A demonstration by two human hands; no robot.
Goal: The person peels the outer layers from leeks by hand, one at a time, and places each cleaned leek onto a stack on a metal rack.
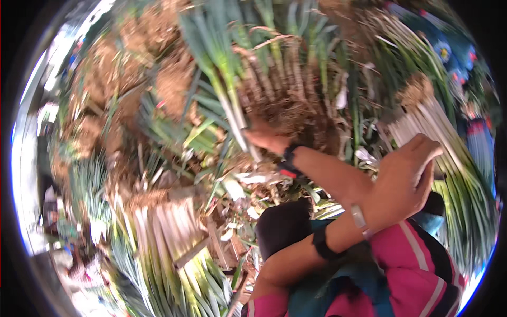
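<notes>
My forearms cross in front of me. My right hand (269,138), with a dark wristband, reaches to the left and closes around the white lower stems of a few leeks (228,108); motion blurs its fingers. Those leeks stand tilted, green leaves upward. My left hand (405,171) is across on the right, bent at the wrist, its fingers curled together; whatever is in them is hidden. Just behind it lies a large bundle of leeks (441,140), roots toward the top and green leaves toward the bottom.
Rooted leeks (288,68) stand in soil ahead. Another pile of trimmed leeks (166,232) lies at the lower left, a wooden stick (191,252) across it. Leaf scraps (253,177) litter the ground between. Dry brown soil (113,74) is at the upper left.
</notes>
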